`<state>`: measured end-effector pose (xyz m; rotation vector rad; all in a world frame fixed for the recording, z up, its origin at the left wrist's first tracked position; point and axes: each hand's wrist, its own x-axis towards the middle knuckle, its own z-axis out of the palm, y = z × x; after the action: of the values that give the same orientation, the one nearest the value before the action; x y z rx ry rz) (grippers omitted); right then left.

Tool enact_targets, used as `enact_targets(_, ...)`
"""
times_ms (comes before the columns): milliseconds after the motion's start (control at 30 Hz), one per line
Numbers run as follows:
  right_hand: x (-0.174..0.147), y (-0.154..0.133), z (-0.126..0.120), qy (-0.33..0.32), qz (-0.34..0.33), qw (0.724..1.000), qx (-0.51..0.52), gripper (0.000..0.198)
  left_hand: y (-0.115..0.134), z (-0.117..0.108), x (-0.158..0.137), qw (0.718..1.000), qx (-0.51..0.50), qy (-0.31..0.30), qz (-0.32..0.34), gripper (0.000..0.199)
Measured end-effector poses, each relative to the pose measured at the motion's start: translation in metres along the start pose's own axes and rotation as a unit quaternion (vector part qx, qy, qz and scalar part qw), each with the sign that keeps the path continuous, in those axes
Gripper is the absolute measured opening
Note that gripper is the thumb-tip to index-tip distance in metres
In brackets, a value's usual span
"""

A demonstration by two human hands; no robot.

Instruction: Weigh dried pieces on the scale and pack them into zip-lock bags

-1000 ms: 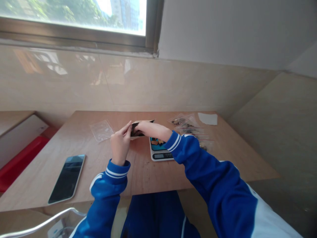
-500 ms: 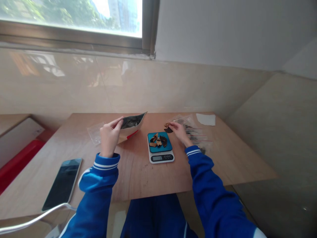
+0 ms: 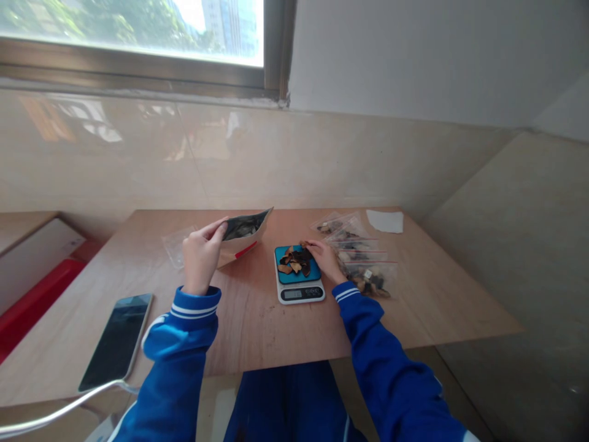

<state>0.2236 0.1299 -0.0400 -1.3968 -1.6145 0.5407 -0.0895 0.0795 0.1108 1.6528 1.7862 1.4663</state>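
Observation:
My left hand (image 3: pixel 201 259) is closed on the rim of a kraft-paper pouch (image 3: pixel 240 247), its mouth open and its dark silvery lining showing. The pouch is tilted above the table, left of a white kitchen scale (image 3: pixel 281 296) with a blue top. Several curled pieces of dried peel (image 3: pixel 294 263), dark brown and tan, lie on the scale. At the scale's upper right edge, my right hand (image 3: pixel 326 259) is closed in a pinch on another piece of dried peel (image 3: pixel 305 245), held just over the pile. The fingers partly hide that piece.
Right of the scale, several clear zip bags (image 3: pixel 368 277) of dried ingredients overlap. Behind them lies a white paper piece (image 3: pixel 385 221). A clear plastic bag (image 3: pixel 177 245) sits behind my left hand; a phone (image 3: pixel 117 341) and white cable (image 3: pixel 69 405) are at the front left.
My right hand has moved left and slightly down, bringing the dried peel from beside the scale to over its pile. The left hand and pouch have barely moved.

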Motion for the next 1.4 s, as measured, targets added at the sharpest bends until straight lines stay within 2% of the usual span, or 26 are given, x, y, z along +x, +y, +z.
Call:
enact_targets(233, -0.010, -0.024, -0.022, 0.003, -0.047, 0.999, -0.012, 0.026, -0.002, 0.001, 0.002, 1.000, 0.016, 0.005, 0.003, 0.030)
enact_targets(433, -0.052, -0.031, -0.033, 0.021, -0.066, 0.995, -0.067, 0.026, -0.005, 0.007, 0.010, 0.999, 0.031, 0.007, 0.005, 0.036)
enact_targets(633, -0.085, -0.036, -0.032, 0.054, -0.050, 0.991, -0.113, 0.029, -0.022, 0.018, 0.012, 0.990, -0.093, 0.053, 0.091, 0.050)
enact_targets(767, -0.083, -0.036, -0.030, 0.050, -0.051, 0.987, -0.147, 0.030, -0.053, 0.027, 0.008, 0.983, -0.088, 0.058, 0.149, 0.056)
enact_targets(900, -0.075, -0.033, -0.025, 0.033, -0.062, 0.985, -0.161, 0.031, -0.082, 0.041, 0.005, 0.993, -0.036, 0.069, 0.087, 0.063)
enact_targets(1000, -0.073, -0.034, -0.023, -0.021, -0.080, 0.988, -0.131, 0.038, -0.092, 0.049, 0.005, 0.996, -0.029, 0.069, 0.053, 0.068)
enact_targets(1100, -0.074, -0.037, -0.025, -0.069, -0.087, 0.990, -0.088, 0.057, -0.094, 0.052, 0.007, 0.997, -0.029, 0.051, 0.056, 0.069)
enact_targets(1200, -0.075, -0.039, -0.030, -0.088, -0.074, 0.992, -0.054, 0.073, -0.095, 0.051, 0.006, 0.997, -0.030, 0.035, 0.056, 0.072)
enact_targets(1300, -0.076, -0.041, -0.040, -0.073, -0.071, 0.994, -0.042, 0.078, -0.099, 0.045, 0.003, 0.998, -0.031, 0.011, 0.053, 0.070)
enact_targets(1400, -0.084, -0.049, -0.055, -0.015, -0.070, 0.996, -0.049, 0.075, -0.110, 0.032, 0.005, 0.998, -0.012, 0.044, 0.038, 0.059)
